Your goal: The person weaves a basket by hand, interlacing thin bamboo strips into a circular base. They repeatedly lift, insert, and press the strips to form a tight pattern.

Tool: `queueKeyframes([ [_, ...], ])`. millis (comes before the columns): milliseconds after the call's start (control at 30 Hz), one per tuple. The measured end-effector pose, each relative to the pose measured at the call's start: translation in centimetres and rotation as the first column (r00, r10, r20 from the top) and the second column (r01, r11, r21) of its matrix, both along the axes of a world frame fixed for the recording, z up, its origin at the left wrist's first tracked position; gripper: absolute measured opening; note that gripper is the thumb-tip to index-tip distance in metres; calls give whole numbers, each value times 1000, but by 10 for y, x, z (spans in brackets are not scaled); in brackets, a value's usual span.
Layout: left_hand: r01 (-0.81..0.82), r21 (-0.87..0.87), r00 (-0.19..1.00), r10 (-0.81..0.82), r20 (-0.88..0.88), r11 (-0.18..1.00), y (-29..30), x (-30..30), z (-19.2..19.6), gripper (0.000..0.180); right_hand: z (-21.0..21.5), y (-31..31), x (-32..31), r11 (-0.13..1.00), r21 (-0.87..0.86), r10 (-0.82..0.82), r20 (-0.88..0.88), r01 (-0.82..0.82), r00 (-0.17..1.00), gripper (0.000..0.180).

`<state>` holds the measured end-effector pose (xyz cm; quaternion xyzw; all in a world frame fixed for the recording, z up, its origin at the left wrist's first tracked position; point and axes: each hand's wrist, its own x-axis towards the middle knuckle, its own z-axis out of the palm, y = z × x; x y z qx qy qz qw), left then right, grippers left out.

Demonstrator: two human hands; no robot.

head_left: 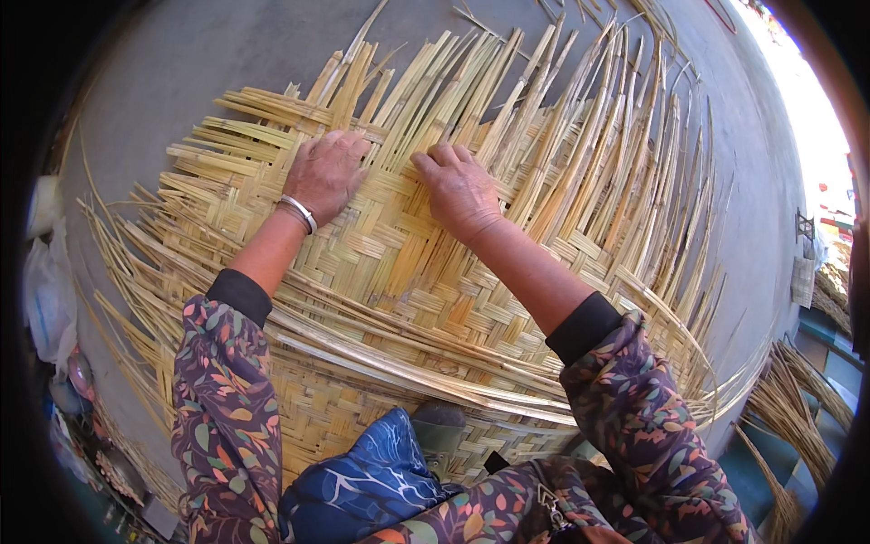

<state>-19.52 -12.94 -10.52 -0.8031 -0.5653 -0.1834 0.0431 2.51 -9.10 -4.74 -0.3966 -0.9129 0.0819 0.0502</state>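
A partly woven mat [362,249] of flat, split reed strips lies spread before me. My left hand [328,177], with a pale bangle [299,213] at the wrist, is curled over strips near the mat's far side. To its right, my right hand [459,190] has its fingers bent down onto the weave, at the base of upright reed strips [450,82]. The fingertips of both hands are mostly hidden behind the knuckles. Between the hands, several strips run away from me. Loose long strips [408,340] lie across the mat on my near side.
Unwoven strip ends [625,136] fan out over the grey floor [204,54] at the far and right sides. A shoe [439,433] rests on the mat's near part. Bundled stalks [793,412] lie at the right; a clear plastic bag [50,295] sits at the left.
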Motion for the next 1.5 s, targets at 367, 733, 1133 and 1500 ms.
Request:
queueKeyframes([
  [367,-124,49,989,119,82,991,14,12,-4,18,1,6,-17,966,-216,-144,14,144,989,25],
  [733,22,146,991,-41,127,989,12,16,5,42,3,-3,4,988,-115,-113,-85,103,990,25],
  [1133,-28,-94,999,23,-49,995,20,18,2,46,0,6,3,956,-200,-233,-80,214,969,32],
  [1500,-34,72,999,33,21,997,20,19,-3,30,6,16,1,922,-318,-248,-47,221,968,26],
])
